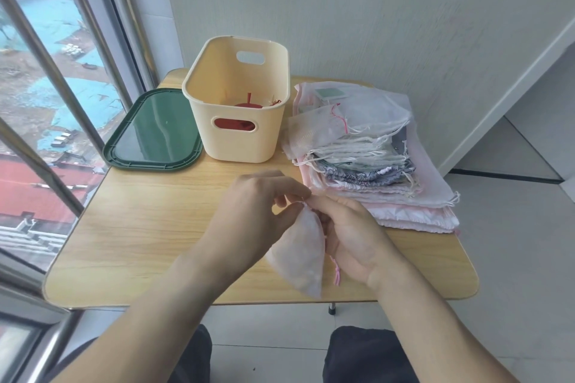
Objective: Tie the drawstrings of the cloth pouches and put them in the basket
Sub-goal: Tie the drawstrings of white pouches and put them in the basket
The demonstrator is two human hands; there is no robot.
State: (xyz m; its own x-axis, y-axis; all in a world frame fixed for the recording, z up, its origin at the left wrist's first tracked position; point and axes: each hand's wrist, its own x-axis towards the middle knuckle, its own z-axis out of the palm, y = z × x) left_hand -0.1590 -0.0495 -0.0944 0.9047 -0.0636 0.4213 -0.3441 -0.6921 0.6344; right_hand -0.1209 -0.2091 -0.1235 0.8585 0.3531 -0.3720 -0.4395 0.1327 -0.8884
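Hands, left [249,214] and right [351,236], both pinching pouch [303,255] neck; basket [238,102], green lid [155,130], pouch stack [373,165] beyond.

Table [149,227]: I see light wood grain with rounded corners, lying under both hands.
Green lid [154,130]: I see it flat on the table, beyond the hands and to their left, dark and glossy.
Window [46,102]: far left of the hands, metal bars across it, rooftops showing below.
Wall [373,9]: pale, beyond the hands.
Floor [513,258]: light tiles, right of the hands.
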